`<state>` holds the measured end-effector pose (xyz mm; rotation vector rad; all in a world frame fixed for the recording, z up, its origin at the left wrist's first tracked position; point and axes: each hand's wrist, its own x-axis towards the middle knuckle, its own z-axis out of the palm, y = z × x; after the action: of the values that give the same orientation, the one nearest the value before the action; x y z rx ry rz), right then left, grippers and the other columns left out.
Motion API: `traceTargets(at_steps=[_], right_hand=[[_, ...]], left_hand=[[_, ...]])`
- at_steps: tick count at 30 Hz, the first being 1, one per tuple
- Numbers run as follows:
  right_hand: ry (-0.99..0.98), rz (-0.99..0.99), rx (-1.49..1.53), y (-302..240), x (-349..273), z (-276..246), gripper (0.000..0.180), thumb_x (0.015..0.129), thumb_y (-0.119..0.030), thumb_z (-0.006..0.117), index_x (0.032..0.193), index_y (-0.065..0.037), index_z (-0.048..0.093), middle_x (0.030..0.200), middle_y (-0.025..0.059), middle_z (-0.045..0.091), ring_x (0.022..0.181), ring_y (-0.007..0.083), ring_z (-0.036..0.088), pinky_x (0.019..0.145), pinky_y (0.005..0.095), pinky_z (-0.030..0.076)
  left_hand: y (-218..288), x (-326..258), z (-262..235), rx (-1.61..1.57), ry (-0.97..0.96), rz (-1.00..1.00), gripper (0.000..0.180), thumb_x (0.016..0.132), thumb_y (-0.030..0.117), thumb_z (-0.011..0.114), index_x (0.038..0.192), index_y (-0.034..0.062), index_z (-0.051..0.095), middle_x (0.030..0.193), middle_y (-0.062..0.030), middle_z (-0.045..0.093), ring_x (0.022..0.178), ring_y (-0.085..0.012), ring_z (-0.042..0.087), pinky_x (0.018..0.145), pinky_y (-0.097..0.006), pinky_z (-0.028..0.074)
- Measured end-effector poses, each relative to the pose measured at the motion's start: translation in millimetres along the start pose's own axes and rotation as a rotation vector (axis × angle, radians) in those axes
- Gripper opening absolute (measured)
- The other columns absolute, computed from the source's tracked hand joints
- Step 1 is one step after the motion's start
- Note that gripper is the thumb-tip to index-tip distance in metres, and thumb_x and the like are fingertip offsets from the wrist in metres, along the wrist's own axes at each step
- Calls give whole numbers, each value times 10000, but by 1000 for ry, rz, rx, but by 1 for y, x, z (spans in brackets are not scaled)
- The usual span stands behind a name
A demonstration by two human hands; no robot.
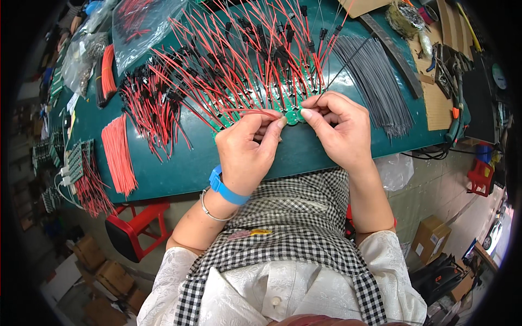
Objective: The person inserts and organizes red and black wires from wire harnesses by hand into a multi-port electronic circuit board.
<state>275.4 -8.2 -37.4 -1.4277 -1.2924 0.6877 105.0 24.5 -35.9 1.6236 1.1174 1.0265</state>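
Observation:
At the near edge of a row of small green circuit boards [292,117], my two hands face each other. My left hand [247,141] is closed in a pinch, and a thin red wire [251,111] runs along its fingertips. Thumb and forefinger of my right hand [342,130] are pressed together on a black wire [348,64], which slants up to the right. One round board shows between the fingertips; the exact contact there is too small to make out. Many red and black wires with black connectors [266,49] stand up from the boards behind.
Loose red wires [118,155] and connector leads [155,103] lie left on the green table [206,174]. Black wires [375,81] spread out on the right beside a dark metal bar [391,54]. A soldering iron [455,117] hangs at the right edge. A red stool [138,231] stands below left.

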Motion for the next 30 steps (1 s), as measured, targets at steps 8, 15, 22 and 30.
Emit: traceTargets(at_steps=[8,15,22,30], right_hand=[[10,-14,10,1,1,-2,97,802,-8,738,880,28,693,769,63,669,553,66,559,497,210,446],[-40,36,-86,-1,5,-4,112,814,-66,734,831,16,660,715,118,643,555,177,582,520,306,460],[-19,-57,-156,-2,7,0,118,801,-70,735,806,1,641,709,132,631,575,262,597,539,341,465],[-71,-111,-228,-5,9,4,118,800,-83,720,793,-12,626,720,137,636,639,313,628,571,391,489]], left_hand=[[-4,-1,1,57,-18,70,90,832,-22,719,913,-35,682,772,-97,714,651,-133,700,573,-251,560],[-6,-3,1,185,10,133,217,820,-19,727,1032,-23,680,782,-110,718,662,-164,714,595,-256,573],[8,-3,-7,89,12,120,223,866,-47,683,1089,-60,669,845,-102,725,690,-103,679,606,-224,559],[17,1,2,-21,-136,-3,90,834,-21,714,918,-40,690,780,-91,715,651,-113,691,578,-235,555]])
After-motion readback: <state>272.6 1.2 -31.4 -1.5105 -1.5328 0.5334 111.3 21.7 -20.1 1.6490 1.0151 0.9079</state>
